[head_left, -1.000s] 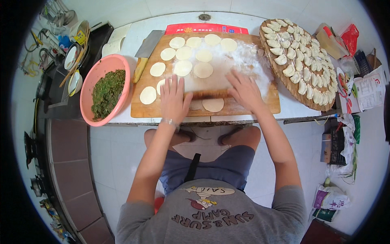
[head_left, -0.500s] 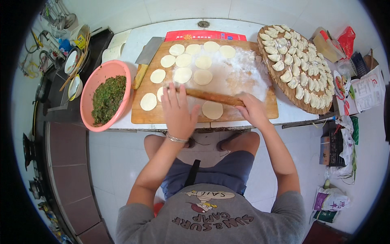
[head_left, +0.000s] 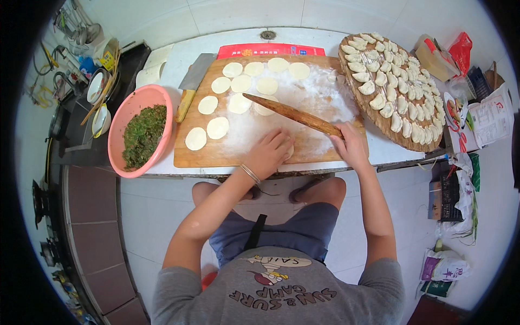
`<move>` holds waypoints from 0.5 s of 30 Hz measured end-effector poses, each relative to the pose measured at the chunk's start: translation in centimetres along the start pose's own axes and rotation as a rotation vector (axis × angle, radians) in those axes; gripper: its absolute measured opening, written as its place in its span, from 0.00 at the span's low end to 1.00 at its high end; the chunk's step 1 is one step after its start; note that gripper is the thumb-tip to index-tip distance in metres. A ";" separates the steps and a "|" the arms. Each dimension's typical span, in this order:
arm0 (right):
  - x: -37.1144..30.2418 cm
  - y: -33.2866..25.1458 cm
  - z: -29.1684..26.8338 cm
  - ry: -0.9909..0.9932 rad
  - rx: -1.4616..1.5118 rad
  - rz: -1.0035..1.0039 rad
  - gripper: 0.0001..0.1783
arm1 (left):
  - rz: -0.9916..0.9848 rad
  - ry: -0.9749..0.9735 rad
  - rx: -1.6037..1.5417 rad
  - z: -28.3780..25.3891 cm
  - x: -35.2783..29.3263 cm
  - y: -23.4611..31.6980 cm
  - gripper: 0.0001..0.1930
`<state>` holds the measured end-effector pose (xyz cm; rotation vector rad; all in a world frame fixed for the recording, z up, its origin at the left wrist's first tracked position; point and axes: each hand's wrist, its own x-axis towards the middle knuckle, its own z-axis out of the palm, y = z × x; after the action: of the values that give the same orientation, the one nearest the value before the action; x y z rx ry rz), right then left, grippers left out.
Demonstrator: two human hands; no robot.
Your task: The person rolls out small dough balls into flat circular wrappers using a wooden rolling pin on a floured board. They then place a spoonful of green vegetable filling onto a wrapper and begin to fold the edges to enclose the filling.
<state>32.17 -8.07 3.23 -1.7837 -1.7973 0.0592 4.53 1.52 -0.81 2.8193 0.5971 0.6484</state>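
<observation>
My right hand is closed round the right end of a tapered wooden rolling pin, which slants with its far end pointing away and left over the board. At the near edge of the floured wooden board, my left hand has its fingers curled over a round dough wrapper. Most of that wrapper is hidden under the hand. Several flat dough wrappers lie on the board's left and far parts. Loose white flour covers much of its right side.
Left of the board stands a pink basin of chopped green filling. A cleaver lies along the board's left edge. On the right, a round wooden board bears rows of folded dumplings. A red strip lies behind.
My left hand has come off the rolling pin and moved right and nearer, onto a wrapper. The pin's left end has swung away from me, still in my right hand.
</observation>
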 end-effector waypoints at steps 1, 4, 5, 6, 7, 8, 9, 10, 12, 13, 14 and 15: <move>0.2 -0.3 0.0 0.004 0.002 -0.008 0.14 | -0.027 0.008 0.005 0.0 0.2 0.4 0.22; 0.5 -0.2 0.5 0.016 0.032 -0.041 0.14 | -0.118 0.044 -0.006 0.1 0.9 1.1 0.19; 0.5 -0.1 0.5 0.020 0.044 -0.053 0.14 | -0.149 0.060 -0.015 0.0 1.2 1.2 0.18; 0.4 0.0 0.5 0.016 0.036 -0.039 0.13 | -0.192 0.071 -0.068 0.6 1.5 0.7 0.17; 0.3 0.0 0.5 0.018 0.043 -0.034 0.14 | -0.323 0.044 -0.134 0.5 1.8 0.8 0.16; 0.2 0.1 0.4 0.019 0.049 -0.028 0.14 | -0.453 0.017 -0.201 0.4 2.3 0.8 0.15; 0.1 0.2 0.4 0.021 0.054 -0.022 0.14 | -0.583 -0.011 -0.268 0.2 2.8 0.7 0.13; 0.0 0.2 0.3 0.030 0.044 -0.022 0.14 | -0.610 -0.081 -0.271 -0.2 3.1 0.3 0.12; -0.3 0.3 0.1 0.040 0.021 -0.016 0.14 | -0.663 -0.229 -0.284 -0.9 3.4 -1.0 0.11; -0.5 0.5 0.1 0.037 0.019 -0.001 0.14 | -0.664 -0.183 -0.262 -0.8 3.4 -1.1 0.11; -0.7 0.6 0.0 0.034 0.016 0.013 0.15 | -0.665 -0.136 -0.240 -0.8 3.4 -1.1 0.11; -0.8 0.8 0.0 0.031 0.013 0.026 0.15 | -0.666 -0.088 -0.218 -0.7 3.3 -1.1 0.11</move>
<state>32.80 -8.79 2.62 -1.7893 -1.7479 0.0535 6.53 3.97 0.77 2.2245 1.2711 0.4179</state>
